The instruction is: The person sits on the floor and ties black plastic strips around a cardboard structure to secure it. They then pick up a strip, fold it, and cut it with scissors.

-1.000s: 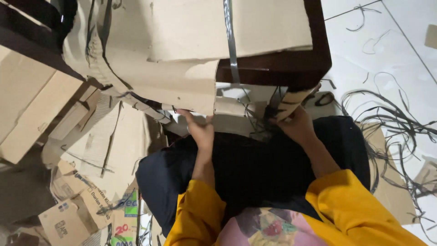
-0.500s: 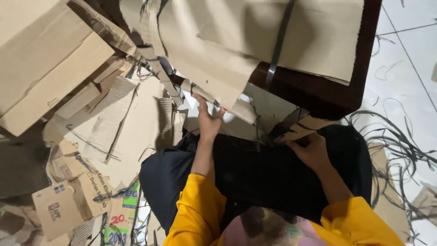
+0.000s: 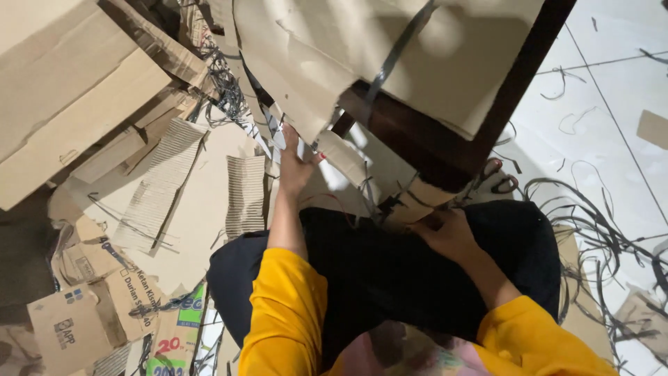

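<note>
I sit on the floor in black trousers and yellow sleeves. My left hand (image 3: 298,161) reaches forward and grips the torn lower edge of a large brown cardboard sheet (image 3: 313,56) that drapes over a dark wooden table (image 3: 445,139). My right hand (image 3: 449,233) rests on my lap, closed on a small cardboard piece (image 3: 417,202) by the table's corner. A dark plastic strap (image 3: 396,52) runs across the sheet.
Piles of flattened cardboard and corrugated scraps (image 3: 160,181) cover the floor to my left, with a big box (image 3: 62,90) at the upper left. Scissors (image 3: 497,177) lie by the table. Loose dark straps (image 3: 605,237) tangle on the white tiled floor at right.
My view has swung left and down. My left hand has reached further up and forward along the cardboard sheet's edge. My right hand has dropped lower onto my lap.
</note>
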